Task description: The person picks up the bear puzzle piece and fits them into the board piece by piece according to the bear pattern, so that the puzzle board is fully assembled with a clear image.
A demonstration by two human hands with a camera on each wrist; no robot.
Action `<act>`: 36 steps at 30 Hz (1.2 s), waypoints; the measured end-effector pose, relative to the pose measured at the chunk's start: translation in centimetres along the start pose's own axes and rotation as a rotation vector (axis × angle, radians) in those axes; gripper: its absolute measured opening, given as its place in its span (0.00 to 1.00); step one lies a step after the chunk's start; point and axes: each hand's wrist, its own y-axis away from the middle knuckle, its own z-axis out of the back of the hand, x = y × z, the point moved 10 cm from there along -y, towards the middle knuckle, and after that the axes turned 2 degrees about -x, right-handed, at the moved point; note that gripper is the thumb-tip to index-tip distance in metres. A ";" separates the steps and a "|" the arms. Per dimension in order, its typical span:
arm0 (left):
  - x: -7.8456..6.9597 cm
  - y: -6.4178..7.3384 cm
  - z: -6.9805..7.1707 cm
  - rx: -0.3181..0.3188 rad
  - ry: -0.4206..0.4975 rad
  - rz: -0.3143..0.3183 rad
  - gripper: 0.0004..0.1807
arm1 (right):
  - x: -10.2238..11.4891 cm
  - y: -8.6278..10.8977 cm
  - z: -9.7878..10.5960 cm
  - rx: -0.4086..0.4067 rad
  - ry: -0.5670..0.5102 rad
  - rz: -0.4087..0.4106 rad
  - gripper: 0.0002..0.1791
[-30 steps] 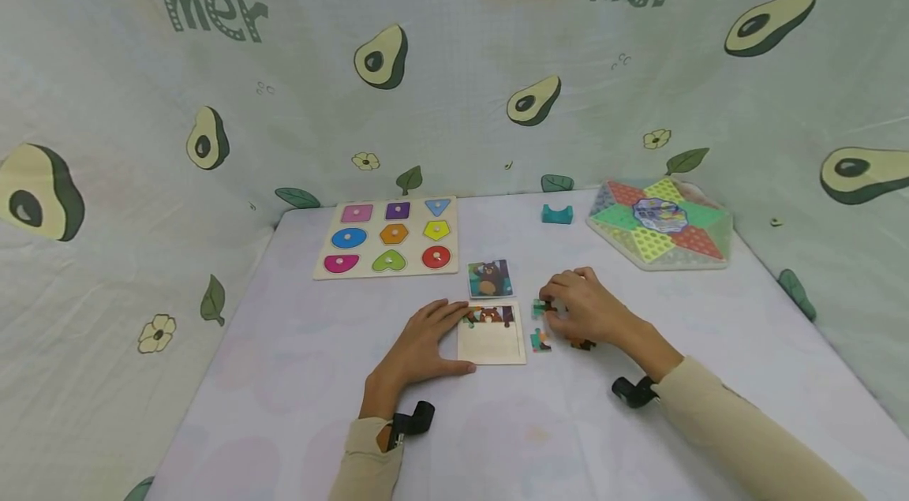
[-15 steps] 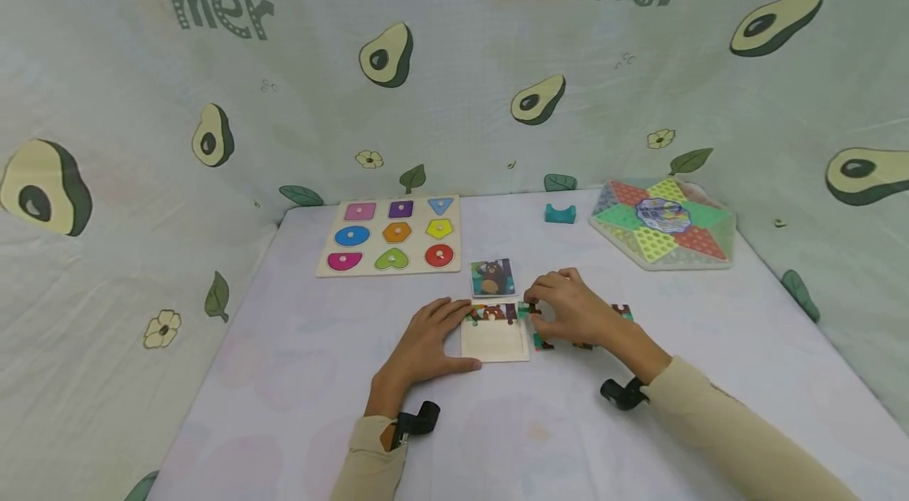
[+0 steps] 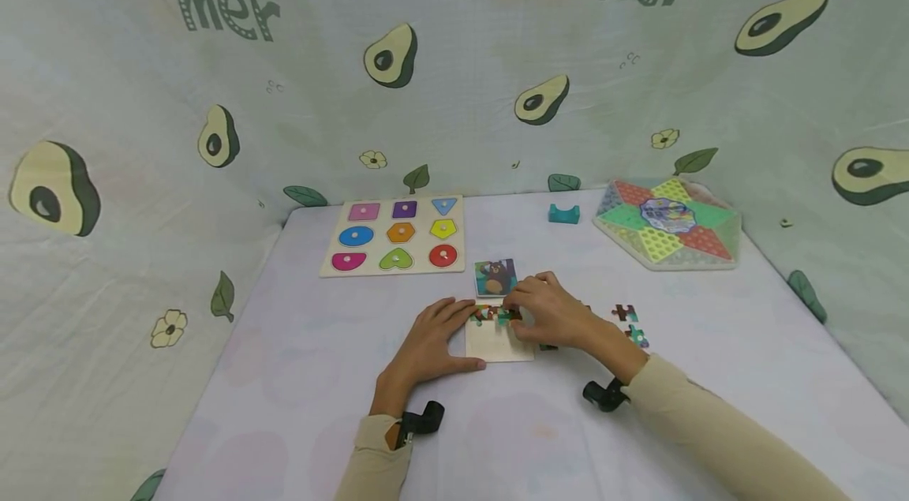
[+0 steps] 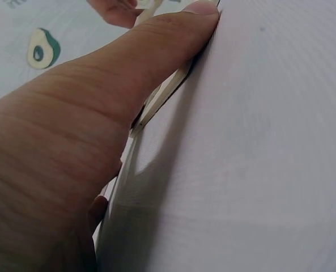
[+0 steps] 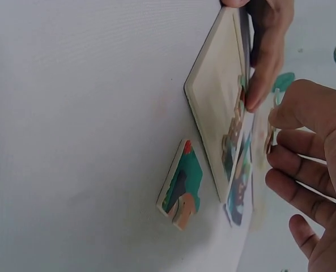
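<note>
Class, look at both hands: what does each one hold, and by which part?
The right hand pinches a small jigsaw piece by its edge. The left hand holds the pale wooden puzzle tray by its left edge.

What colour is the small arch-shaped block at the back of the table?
Teal; the arch-shaped block shows best in the head view.
</note>
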 end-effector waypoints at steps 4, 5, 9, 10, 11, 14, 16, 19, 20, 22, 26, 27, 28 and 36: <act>0.0 0.0 0.0 -0.002 -0.005 -0.003 0.54 | 0.4 -0.6 -0.2 0.015 -0.003 -0.006 0.11; 0.0 0.0 0.0 -0.003 -0.004 -0.003 0.54 | 0.5 -0.7 -0.3 0.017 -0.005 -0.005 0.11; -0.1 0.1 0.1 -0.005 -0.003 -0.003 0.54 | 0.8 -1.2 -0.5 0.021 -0.020 0.006 0.11; -0.2 0.1 0.1 -0.005 -0.001 -0.002 0.54 | 0.9 -1.2 -0.6 0.020 -0.023 0.010 0.11; -0.2 0.1 0.1 -0.005 0.000 -0.002 0.54 | 0.9 -1.3 -0.7 0.020 -0.027 0.014 0.12; -0.1 0.1 0.1 -0.001 -0.004 0.000 0.54 | 1.1 -1.5 -0.9 0.019 -0.030 0.015 0.12; -0.1 0.1 0.1 -0.002 -0.005 -0.001 0.54 | 1.1 -1.6 -1.1 0.016 -0.022 0.013 0.12; -0.2 0.1 0.2 -0.003 -0.002 -0.002 0.54 | 1.2 -1.9 -1.3 0.023 -0.020 0.008 0.12; -0.2 0.1 0.2 -0.002 0.001 0.000 0.54 | 1.3 -1.9 -1.5 0.025 -0.017 0.008 0.12; -0.1 0.1 0.1 0.003 0.003 0.004 0.54 | 1.4 -2.1 -1.8 0.035 -0.015 0.008 0.11; -0.1 0.1 0.1 0.008 0.001 0.007 0.54 | 1.7 -2.3 -2.2 0.044 -0.016 0.012 0.12; -0.1 0.1 0.1 0.008 0.003 0.006 0.54 | 1.7 -2.3 -2.2 0.045 -0.018 0.013 0.12; -0.1 0.1 0.1 0.008 0.006 0.006 0.54 | 1.8 -2.4 -2.3 0.046 -0.017 0.014 0.12; 0.0 0.2 0.2 0.004 0.021 0.006 0.54 | 1.7 -2.7 -3.1 0.064 0.003 0.004 0.14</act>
